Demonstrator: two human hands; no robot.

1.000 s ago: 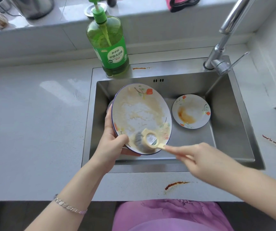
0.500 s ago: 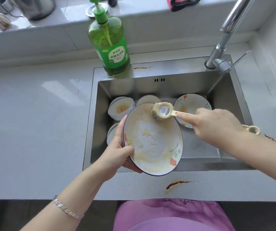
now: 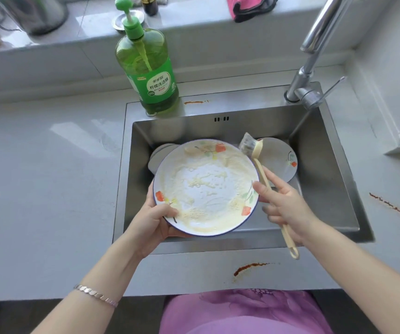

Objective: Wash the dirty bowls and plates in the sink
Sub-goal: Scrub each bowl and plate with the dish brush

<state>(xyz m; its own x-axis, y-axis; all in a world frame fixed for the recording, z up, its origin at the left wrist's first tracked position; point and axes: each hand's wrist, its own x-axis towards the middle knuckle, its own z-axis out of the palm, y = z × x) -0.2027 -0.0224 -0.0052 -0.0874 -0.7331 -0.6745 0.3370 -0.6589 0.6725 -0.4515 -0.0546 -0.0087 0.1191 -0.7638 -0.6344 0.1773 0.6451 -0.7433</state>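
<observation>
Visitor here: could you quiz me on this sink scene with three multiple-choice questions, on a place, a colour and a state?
1. Where does the soap bottle stand? A in the basin; B on the sink back rim; C on the windowsill.
2. What colour is the brush handle? A blue; B black; C cream.
3. The plate in the left hand is: A smeared; B spotless; C cracked.
Answers: 1 B, it stands on the steel rim left of the tap; 2 C, pale cream throughout; 3 A, yellowish film covers its face.

Silver bracelet (image 3: 95, 294), purple floral garment (image 3: 242, 312), sleeveless arms
</observation>
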